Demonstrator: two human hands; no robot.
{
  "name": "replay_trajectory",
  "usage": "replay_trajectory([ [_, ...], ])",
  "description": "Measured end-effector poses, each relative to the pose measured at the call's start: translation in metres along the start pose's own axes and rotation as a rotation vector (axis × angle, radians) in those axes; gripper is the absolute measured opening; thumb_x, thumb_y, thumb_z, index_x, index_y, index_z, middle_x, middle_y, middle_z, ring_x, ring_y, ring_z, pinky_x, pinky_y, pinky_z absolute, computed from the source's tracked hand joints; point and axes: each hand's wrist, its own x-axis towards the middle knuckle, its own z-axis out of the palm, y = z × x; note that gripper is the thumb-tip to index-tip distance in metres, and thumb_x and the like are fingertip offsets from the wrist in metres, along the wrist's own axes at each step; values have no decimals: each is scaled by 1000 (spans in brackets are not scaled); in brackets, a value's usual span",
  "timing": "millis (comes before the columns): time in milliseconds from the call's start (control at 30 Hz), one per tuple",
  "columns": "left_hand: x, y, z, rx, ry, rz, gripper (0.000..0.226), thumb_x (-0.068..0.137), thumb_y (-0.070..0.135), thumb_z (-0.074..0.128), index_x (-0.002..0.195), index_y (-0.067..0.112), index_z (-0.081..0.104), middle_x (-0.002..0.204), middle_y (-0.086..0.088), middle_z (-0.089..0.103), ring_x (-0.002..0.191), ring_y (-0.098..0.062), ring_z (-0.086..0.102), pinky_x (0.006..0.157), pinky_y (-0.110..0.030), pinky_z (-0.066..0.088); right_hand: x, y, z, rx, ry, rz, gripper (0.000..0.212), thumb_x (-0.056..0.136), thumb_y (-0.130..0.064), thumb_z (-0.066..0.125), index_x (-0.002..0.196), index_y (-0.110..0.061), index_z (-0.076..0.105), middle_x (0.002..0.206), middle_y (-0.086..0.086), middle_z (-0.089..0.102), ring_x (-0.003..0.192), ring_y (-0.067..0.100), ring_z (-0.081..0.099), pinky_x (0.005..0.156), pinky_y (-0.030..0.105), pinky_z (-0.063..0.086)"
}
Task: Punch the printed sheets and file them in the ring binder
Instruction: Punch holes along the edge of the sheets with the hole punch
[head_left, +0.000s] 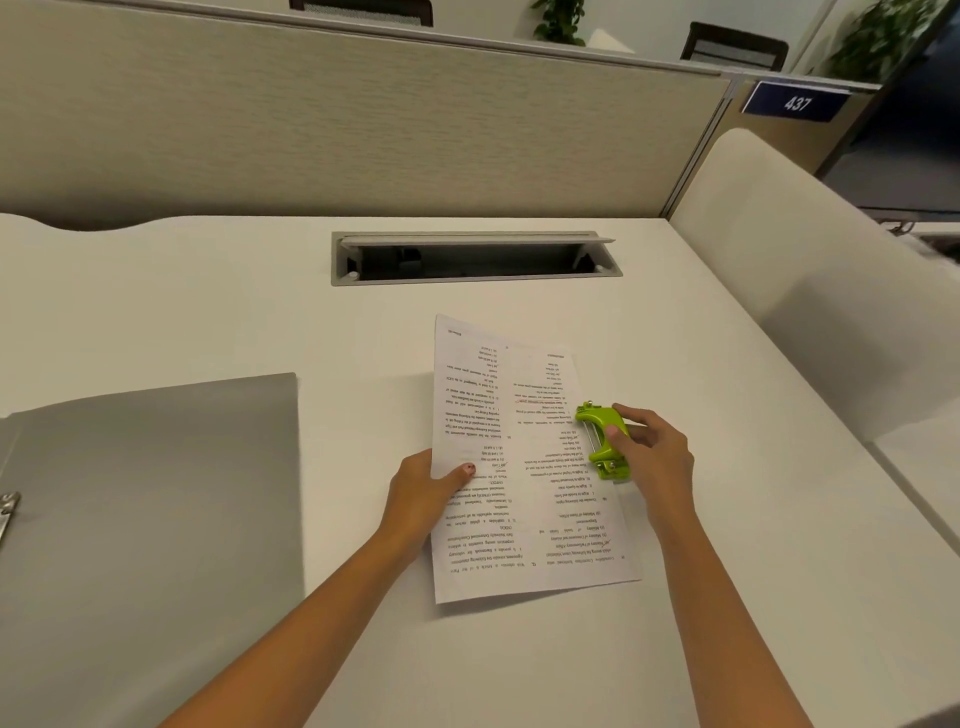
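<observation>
Two hands, left (420, 493) pinching sheet (524, 540), right (655, 453) gripping punch (597, 427)

Lime-green punch (602, 439); white sheet (519, 467) with black print; grey binder (156, 499); white desk (208, 312); navy sign (795, 101), seemingly white digits.

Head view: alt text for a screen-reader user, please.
A person's right hand grips a lime-green plastic hole punch set on the right edge of a white printed paper sheet, while the left hand pinches the sheet's left edge. An open grey ring binder lies to the left on the white desk.
</observation>
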Motion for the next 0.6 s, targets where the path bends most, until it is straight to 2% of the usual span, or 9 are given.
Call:
replay_trajectory([
  [200,-1,1,2,40,8,12,22,89,24,66,111,21,66,103,3,74,86,-16,72,78,-34,59,0,1,-1,11,-15,0,29,86,-21,70,114,-27,68,94,3,72,80,12,67,59,18,43],
  [300,-2,1,2,73,15,25,20,89,25,66,109,24,63,101,5,73,84,-12,71,69,-23,57,0,0,-1,7,-20,-4,28,86,-21,70,114,-26,67,94,2,72,79,11,67,59,18,43],
  [433,-3,2,2,91,17,27,23,89,26,66,111,23,64,104,4,73,85,-13,71,70,-25,57,0,-2,-3,1,-26,2,27,86,-20,70,112,-27,68,90,1,72,76,10,67,59,19,44],
  [500,-4,2,2,90,13,27,21,89,26,67,110,24,64,104,3,73,85,-13,71,70,-24,57,3,-1,-5,-4,-37,10,25,84,-22,72,108,-29,69,89,1,73,81,16,69,65,25,51],
  [600,-4,2,2,107,12,29,24,88,26,67,112,22,65,106,2,73,86,-13,71,69,-22,56,10,-2,-9,-32,-62,34,22,80,-29,75,102,-31,71,87,3,74,87,21,70,82,39,57],
])
